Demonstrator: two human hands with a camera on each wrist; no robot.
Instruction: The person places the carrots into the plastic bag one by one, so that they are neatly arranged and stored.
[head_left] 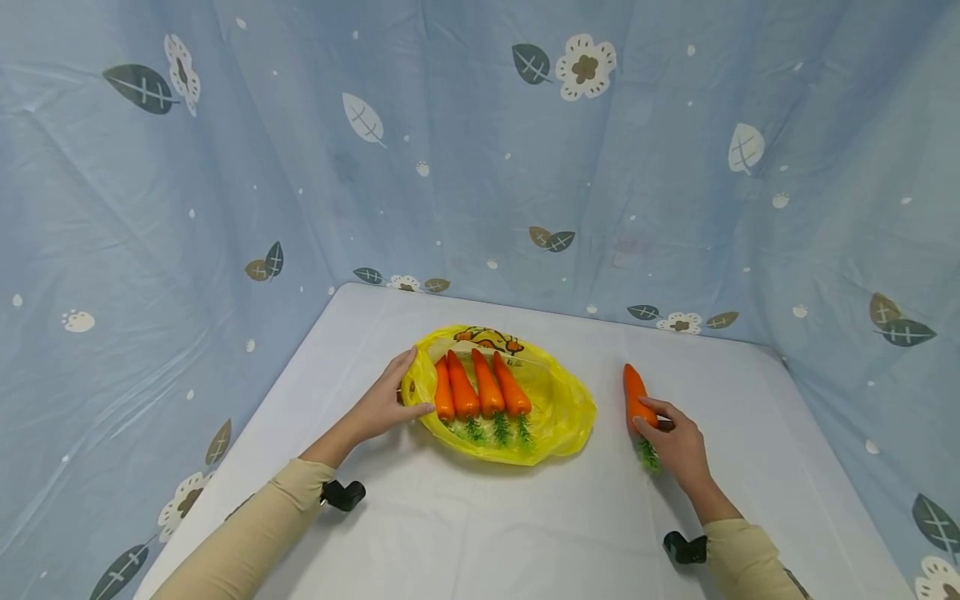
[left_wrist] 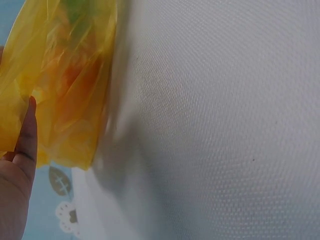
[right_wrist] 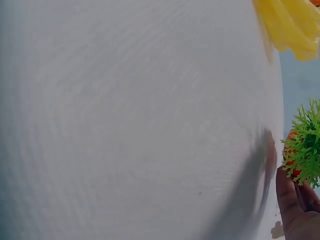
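A yellow plastic bag lies with its mouth spread toward me, left of the table's middle. Several orange carrots with green leafy tops rest side by side inside it. My left hand holds the bag's left edge, thumb at the rim; in the left wrist view the thumb lies against the yellow plastic. To the right of the bag, my right hand grips a single carrot by its thick end, tip pointing away. Its green top shows in the right wrist view, where the fingers are partly cut off.
A white cloth covers the table. Blue patterned curtain hangs behind and along both sides. A black wrist camera sits at the left cuff, and another black camera at the right.
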